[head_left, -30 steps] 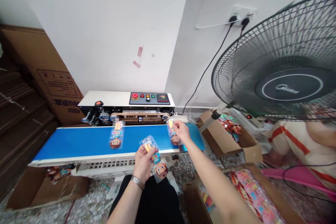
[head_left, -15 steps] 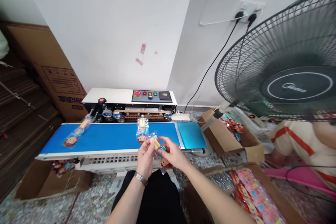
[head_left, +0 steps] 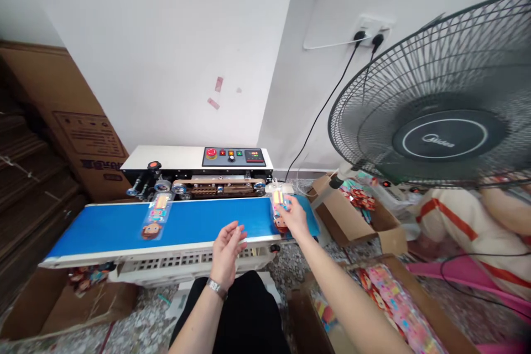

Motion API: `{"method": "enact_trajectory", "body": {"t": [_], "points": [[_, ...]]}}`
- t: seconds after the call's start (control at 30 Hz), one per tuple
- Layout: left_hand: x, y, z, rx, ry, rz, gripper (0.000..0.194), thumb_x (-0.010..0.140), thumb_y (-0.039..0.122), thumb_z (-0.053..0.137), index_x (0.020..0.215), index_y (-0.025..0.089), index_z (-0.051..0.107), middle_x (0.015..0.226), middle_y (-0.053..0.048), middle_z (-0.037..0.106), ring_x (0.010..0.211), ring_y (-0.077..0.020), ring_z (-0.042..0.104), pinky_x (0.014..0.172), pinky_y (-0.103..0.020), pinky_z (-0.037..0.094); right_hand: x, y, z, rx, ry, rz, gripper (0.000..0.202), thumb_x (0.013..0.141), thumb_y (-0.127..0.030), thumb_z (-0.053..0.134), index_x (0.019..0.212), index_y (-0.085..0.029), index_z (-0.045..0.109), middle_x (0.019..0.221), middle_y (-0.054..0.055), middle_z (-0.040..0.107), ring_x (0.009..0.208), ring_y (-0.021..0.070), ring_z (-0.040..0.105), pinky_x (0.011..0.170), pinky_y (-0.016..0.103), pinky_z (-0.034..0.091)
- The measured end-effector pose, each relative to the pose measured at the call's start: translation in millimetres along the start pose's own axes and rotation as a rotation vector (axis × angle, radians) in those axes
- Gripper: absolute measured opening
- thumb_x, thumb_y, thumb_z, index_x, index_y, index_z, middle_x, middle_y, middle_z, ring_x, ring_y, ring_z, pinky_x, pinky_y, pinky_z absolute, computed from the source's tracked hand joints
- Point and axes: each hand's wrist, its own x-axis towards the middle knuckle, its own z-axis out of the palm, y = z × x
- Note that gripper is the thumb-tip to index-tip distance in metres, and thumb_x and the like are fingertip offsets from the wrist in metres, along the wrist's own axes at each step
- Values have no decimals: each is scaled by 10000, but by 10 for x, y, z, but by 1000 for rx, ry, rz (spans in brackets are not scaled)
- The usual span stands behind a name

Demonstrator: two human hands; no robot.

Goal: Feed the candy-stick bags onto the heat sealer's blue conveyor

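My right hand (head_left: 296,218) grips a clear packet (head_left: 278,197) between thumb and fingers, at the right end of the blue conveyor belt (head_left: 199,218). Inside it shows a brown-haired cartoon head at the bottom and yellow and pink parts above. My left hand (head_left: 226,249) hovers by the belt's front edge with nothing in it, its fingers loosely curled and apart. Farther left on the belt lies a second clear packet (head_left: 156,215) of the same sort, its top edge at the rollers of the band sealing machine (head_left: 174,158).
A large fan (head_left: 446,134) stands at the right, beside a seated person's legs (head_left: 452,221). Open cartons hold colourful packets: one carton (head_left: 385,241) below the fan, another (head_left: 415,282) at front right, a third (head_left: 105,301) under the belt's left end.
Both hands were together on a packet in front of the belt; my right hand has carried it to the belt's right end. My left hand has let go. Packets on the belt have shifted left.
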Motion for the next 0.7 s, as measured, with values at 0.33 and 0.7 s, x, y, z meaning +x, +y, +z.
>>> {"method": "enact_trajectory", "body": {"t": [0.33, 0.7], "points": [[-11, -4, -10, 36, -39, -15, 427, 636, 337, 716, 994, 162, 565, 1019, -116, 632, 820, -185, 629, 700, -299, 495, 190, -263, 356, -197, -121, -98, 532, 674, -332, 671, 1152, -173, 500, 854, 52, 645, 786, 211, 614, 725, 314, 466], [-52, 5, -2, 146, -109, -94, 362, 580, 275, 753, 898, 183, 607, 882, -37, 673, 754, -164, 639, 677, -286, 512, -797, 663, -1526, -271, 90, -24, 392, 804, -324, 507, 1172, -189, 485, 835, 26, 657, 702, 153, 602, 679, 260, 446]]}}
